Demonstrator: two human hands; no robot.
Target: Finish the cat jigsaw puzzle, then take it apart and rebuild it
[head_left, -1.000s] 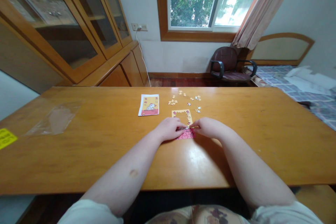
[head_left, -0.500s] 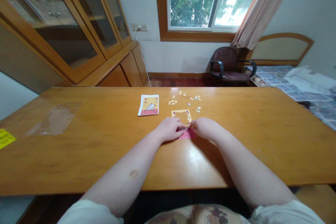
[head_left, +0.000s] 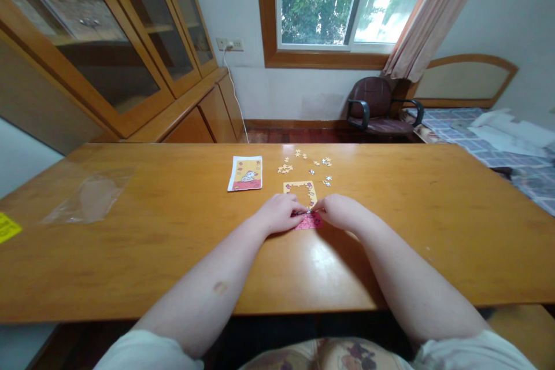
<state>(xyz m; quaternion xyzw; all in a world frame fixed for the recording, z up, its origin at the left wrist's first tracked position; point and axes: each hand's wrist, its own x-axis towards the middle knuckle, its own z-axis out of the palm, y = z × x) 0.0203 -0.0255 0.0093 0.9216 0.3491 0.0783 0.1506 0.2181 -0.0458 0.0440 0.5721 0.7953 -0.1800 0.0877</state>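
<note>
A partly joined jigsaw puzzle [head_left: 309,222] lies on the table, with a yellow border at the back and a pink lower part. My left hand [head_left: 281,213] rests on its left side, fingers stretched over the pink part. At the right edge, my right hand [head_left: 337,208] has thumb and fingertips pinched together over a puzzle piece by the top of the pink area; the piece is mostly hidden. Behind the puzzle are loose yellow puzzle pieces [head_left: 285,169] and some white-and-dark ones [head_left: 327,181]. A picture card [head_left: 246,174] of a white animal lies to the left.
A clear plastic bag [head_left: 95,199] lies on the left of the wooden table [head_left: 182,260], near a yellow item [head_left: 7,227] at the table's left edge. Beyond the table stand a brown armchair [head_left: 375,105], a bed and a glass-doored cabinet [head_left: 130,46].
My right hand has shifted very slightly at the top of the pink part. The left hand and the loose pieces stay where they were.
</note>
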